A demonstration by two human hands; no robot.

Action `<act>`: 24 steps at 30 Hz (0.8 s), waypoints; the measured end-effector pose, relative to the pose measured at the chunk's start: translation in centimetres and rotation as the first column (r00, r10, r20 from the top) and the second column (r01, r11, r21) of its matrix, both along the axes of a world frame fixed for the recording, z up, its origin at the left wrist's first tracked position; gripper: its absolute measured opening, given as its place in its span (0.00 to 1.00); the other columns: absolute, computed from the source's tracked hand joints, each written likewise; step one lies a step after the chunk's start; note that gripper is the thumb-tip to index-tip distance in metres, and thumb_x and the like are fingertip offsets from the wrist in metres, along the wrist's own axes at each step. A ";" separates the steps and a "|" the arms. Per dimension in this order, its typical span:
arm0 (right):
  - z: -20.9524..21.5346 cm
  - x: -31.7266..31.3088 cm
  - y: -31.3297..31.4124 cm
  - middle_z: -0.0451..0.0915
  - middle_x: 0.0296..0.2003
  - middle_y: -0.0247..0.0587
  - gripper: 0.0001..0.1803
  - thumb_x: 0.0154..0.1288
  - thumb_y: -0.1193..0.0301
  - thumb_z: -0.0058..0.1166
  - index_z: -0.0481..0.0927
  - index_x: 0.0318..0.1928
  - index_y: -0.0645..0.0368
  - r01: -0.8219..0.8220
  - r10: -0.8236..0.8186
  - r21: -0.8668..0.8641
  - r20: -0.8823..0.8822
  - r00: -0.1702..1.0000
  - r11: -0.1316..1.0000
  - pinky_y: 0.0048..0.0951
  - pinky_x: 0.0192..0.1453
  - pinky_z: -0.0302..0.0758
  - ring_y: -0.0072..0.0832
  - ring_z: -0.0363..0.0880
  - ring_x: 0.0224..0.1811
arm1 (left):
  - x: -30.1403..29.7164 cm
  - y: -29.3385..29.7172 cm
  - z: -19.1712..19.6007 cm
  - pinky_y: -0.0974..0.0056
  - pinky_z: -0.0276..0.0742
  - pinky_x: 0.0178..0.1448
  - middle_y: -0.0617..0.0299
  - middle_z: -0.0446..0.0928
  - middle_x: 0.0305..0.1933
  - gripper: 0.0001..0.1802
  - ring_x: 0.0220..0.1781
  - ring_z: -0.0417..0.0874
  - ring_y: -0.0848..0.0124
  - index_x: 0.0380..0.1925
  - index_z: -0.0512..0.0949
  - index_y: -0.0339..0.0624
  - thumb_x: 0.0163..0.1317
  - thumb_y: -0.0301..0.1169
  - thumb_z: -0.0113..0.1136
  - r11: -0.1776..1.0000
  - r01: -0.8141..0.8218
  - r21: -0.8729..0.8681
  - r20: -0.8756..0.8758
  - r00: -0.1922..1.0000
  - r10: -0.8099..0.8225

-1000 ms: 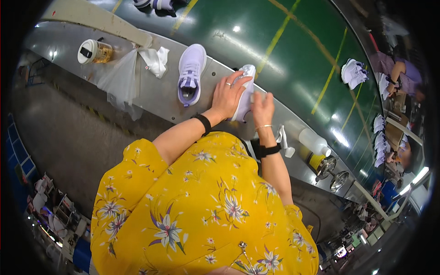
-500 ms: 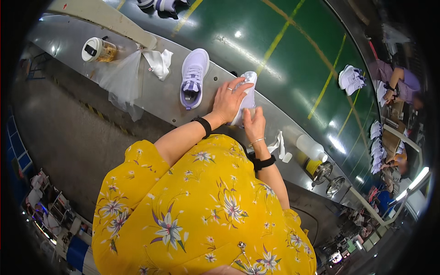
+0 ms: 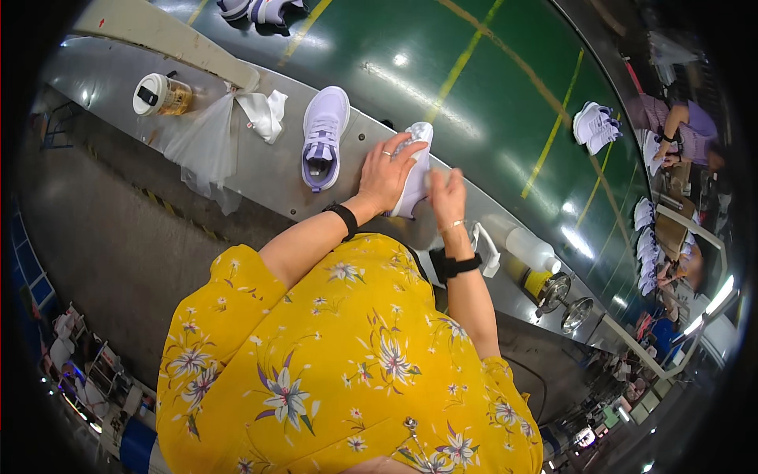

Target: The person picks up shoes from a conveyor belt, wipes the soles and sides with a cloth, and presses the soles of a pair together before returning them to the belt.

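Note:
My left hand (image 3: 383,180) grips a pale lilac sneaker (image 3: 414,189) against the metal ledge, fingers laid across it and thumb toward its toe. The sneaker is tipped on its side, with its white sole edge partly showing. Just right of it, my right hand (image 3: 448,197) is raised with the fingers curled together and blurred at the tips. Whatever is between those fingers cannot be made out. A matching lilac sneaker (image 3: 325,130) stands upright to the left, its toe pointing away from me, apart from both hands.
Along the metal ledge (image 3: 272,170) sit a lidded cup (image 3: 162,95), a clear plastic bag (image 3: 207,142), a white cloth (image 3: 263,114), a whitish bottle (image 3: 530,250) and a metal-topped container (image 3: 545,288). The green belt (image 3: 505,103) beyond carries more sneakers (image 3: 594,126). A co-worker (image 3: 687,134) is at far right.
My right hand has lifted off the sneaker's side and moved slightly up and right. My left hand keeps its hold. The whole view has shifted a little.

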State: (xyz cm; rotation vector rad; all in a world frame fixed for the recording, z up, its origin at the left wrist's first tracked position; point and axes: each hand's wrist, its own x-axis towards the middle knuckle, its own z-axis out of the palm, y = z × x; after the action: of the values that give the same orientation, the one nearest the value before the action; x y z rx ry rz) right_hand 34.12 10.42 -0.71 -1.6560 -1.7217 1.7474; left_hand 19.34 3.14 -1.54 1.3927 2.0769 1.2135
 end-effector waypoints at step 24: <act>-0.6 0.2 -1.6 0.80 0.24 0.48 0.19 0.69 0.59 0.63 0.73 0.37 0.63 -0.039 -0.012 0.409 0.121 0.993 0.912 0.40 0.34 0.76 0.35 0.80 0.27 | 0.1 -0.3 -0.3 0.48 0.71 0.61 0.58 0.75 0.63 0.20 0.57 0.76 0.51 0.62 0.78 0.64 0.72 0.35 0.55 1.000 0.008 -0.007 -0.017 1.000 -0.008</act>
State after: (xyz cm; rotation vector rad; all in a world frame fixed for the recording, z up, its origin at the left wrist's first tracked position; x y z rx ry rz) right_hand 34.32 8.85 -1.27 -1.5834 -1.9873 1.1934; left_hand 19.48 2.83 -1.82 1.4112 2.0830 1.1947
